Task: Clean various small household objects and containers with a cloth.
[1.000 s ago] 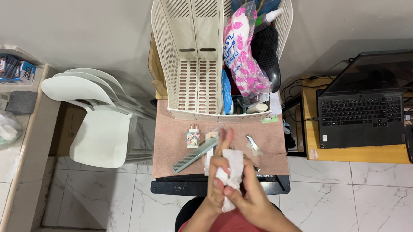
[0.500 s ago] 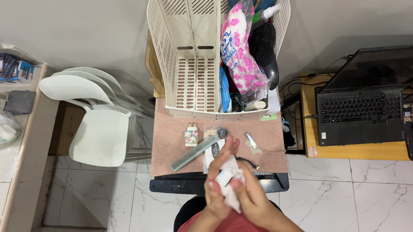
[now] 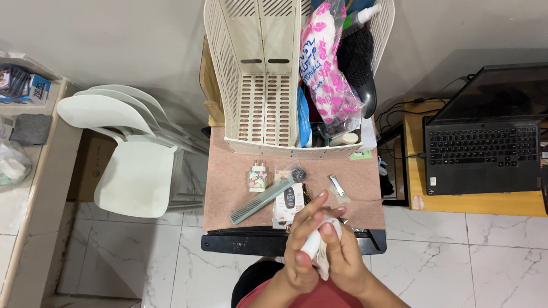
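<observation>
While both hands meet over table's (image 3: 223,189) near edge, left hand (image 3: 302,251) and right hand (image 3: 343,262) close around white tissue (image 3: 323,251): soft, light, tears easily; pinch bunched middle.

A small table (image 3: 223,189) sits in the middle, and at its back edge a slotted file rack (image 3: 259,79) stands against the wall. The rack's right compartment holds a patterned bag (image 3: 324,70) and a hairbrush (image 3: 358,65). In front of the rack, left to right on the table: a plug adapter (image 3: 257,178), a comb (image 3: 261,200) lying aslant, a remote (image 3: 289,199), nail clippers (image 3: 336,188). At the table's near edge the left hand (image 3: 302,251) and right hand (image 3: 343,262) press together around a cloth (image 3: 323,261). Stacked chairs (image 3: 126,154) stand left of the table; to its right, a laptop (image 3: 490,145) rests on a desk (image 3: 469,205).
</observation>
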